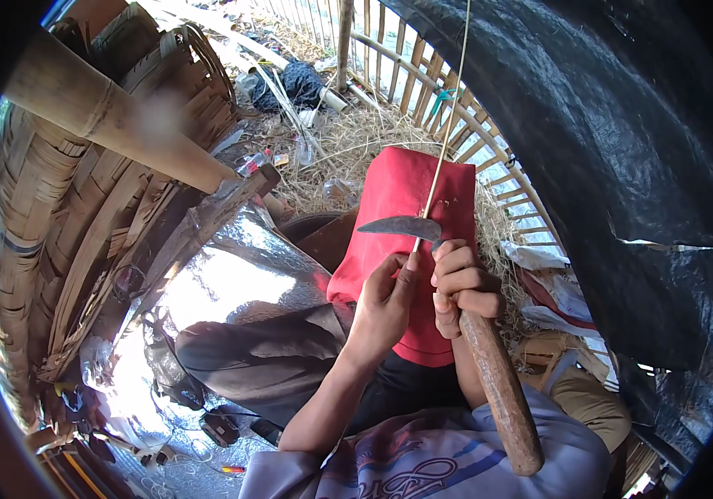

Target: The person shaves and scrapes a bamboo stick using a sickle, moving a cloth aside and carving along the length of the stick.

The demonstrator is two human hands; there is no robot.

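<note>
- The red cloth (390, 187) is draped over the person's lap, its long side running away from the body. It looks soft and pliable, likely to bunch if tugged; a flat palm at its edge should move it best.
- The knife (498, 382) lies slantwise over the right side of the lap. Its wooden handle is thick and long and looks rigid, so most of the weight probably sits there. The handle's axis runs from the butt, low on the right near the shirt, up and left toward the blade (398, 226). The blade turns off to the left, tip pointing left. The handle is the place to hold; the metal looks stiff and should be kept clear of fingers.
- The right hand (466, 283) is closed, fingers curled round the handle's upper end, just beside the blade.
- The left hand (386, 299) has thumb and forefinger pinched together on the near end of the pale strip, with no visible gap; the other fingers are folded in.
- The pale strip (447, 137) lies above the red cloth and passes behind the blade in this view; whether they touch, I cannot tell. Its long axis points away from the person, leaning slightly right, beyond the upper edge. It looks light, slender and springy, perhaps prone to snapping if bent sharply; a fingertip pinch suits it.
</note>
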